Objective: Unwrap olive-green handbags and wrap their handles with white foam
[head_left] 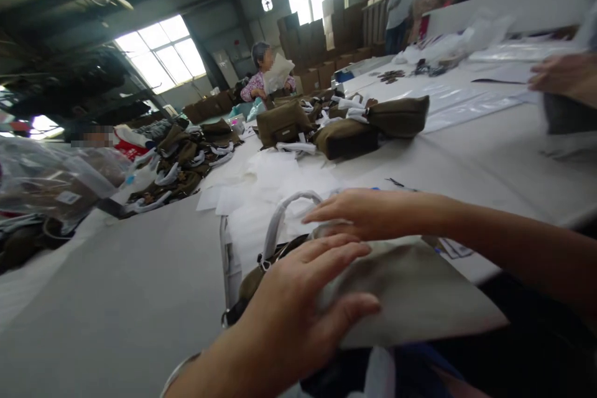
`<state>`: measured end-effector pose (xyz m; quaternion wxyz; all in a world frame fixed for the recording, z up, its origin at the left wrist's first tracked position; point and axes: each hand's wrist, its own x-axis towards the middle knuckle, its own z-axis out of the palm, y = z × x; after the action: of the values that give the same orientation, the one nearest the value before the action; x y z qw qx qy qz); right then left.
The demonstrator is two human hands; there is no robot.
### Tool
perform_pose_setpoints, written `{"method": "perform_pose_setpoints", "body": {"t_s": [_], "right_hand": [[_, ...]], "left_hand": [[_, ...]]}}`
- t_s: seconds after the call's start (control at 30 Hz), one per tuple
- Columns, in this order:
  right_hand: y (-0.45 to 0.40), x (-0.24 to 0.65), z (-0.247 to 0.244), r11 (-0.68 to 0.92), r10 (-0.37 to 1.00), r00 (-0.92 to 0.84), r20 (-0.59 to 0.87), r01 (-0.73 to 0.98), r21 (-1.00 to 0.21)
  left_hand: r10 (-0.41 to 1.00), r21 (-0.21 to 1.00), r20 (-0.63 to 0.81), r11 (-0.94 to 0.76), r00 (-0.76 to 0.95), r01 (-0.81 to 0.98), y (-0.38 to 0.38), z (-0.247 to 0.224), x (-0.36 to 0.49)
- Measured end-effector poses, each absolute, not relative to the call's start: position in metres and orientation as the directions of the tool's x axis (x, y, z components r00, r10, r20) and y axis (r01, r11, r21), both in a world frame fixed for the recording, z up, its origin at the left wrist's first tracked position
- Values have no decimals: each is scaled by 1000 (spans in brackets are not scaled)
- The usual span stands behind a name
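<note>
An olive bag (252,283) with a handle (280,224) wrapped in white lies at the near table edge, partly hidden under my hands. Grey-beige cloth-like material (415,292) covers its right side and reaches toward the lower right. My left hand (308,298) rests over the bag and the material, fingers spread, thumb apart. Beyond it, my right hand (354,214) lies on the far side of the material with its fingers stretched to the left. A second white-wrapped strap (380,373) hangs below the material.
White sheets (265,180) lie on the table (140,298) ahead. Olive bags (349,137) stand beyond; more are heaped at the left (186,161). A person (255,84) holds pale material at the back. Another person's hand (559,78) is at the right.
</note>
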<state>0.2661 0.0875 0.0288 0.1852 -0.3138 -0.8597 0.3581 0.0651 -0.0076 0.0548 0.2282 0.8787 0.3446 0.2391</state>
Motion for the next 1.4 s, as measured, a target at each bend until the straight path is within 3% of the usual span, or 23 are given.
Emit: {"method": "perform_pose_setpoints", "body": {"t_s": [0.07,0.13,0.23,0.43,0.53,0.63,0.7,0.9,1.0,1.07,1.13,1.2,1.33,1.4], "right_hand": [[71,313,20,572,759,-639,124,564,-595],[48,350,-3,372,899,-437,35,718,-588],[6,377,-44,168,922,-356,-153,723,-671],[-39,355,-87,-5,944,-258,-208,617,-787],[-34,340,-88,-48,914,-311,-261,554,-831],[-24,324,-77,-141,863,-425,-273,315,-938],[-19,311,-65,-185,889,-402,-221,127,-974],[-8,290,-40,-43,869,-491,56,-189,-981],[1,296,-50,199,968,-161,194,17,-980],[4,297,-65,193,980,1,198,224,-955],[2,291,-78,140,989,-93,119,258,-956],[-5,277,-83,132,951,-299,86,137,-982],[-13,249,-76,152,821,-526,222,-173,-973],[-8,245,-77,185,785,-561,262,-191,-964]], "left_hand": [[652,538,241,-706,719,460,-4,56,80],[587,469,284,-775,758,425,-3,49,91],[536,427,299,-815,790,391,0,28,100],[593,565,170,-713,787,415,11,-10,101],[625,607,50,-638,779,474,10,-15,96],[622,614,-25,-609,783,503,8,-18,91],[621,616,-51,-596,782,515,8,-22,87],[821,640,138,-501,554,582,12,-27,64],[891,720,182,-409,417,560,10,-23,38],[926,750,222,-363,307,553,7,-21,23],[945,768,253,-327,208,550,1,-21,14],[947,765,246,-320,207,559,-5,-24,13],[895,711,189,-408,403,573,-14,-30,21],[888,708,202,-423,412,566,-15,-31,20]]}}
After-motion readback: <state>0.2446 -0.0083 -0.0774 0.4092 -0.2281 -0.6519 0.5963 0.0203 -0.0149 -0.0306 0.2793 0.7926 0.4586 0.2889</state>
